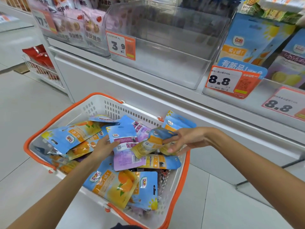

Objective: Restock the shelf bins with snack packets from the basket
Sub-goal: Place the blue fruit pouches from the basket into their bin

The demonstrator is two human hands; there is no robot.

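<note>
Head view: bin at twelve o'clock bare, basket full; my right hand pinches an orange packet, left hand holds a purple packet

shelf white | clear bin stood on it, tagged 3.9 | packet-filled bins on either side | basket sat on floor

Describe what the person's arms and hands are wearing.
Nothing shows on them. The left hand and right hand are bare, without gloves, rings or a watch. Both forearms are uncovered up to the frame edge, with no sleeve in view.
</note>
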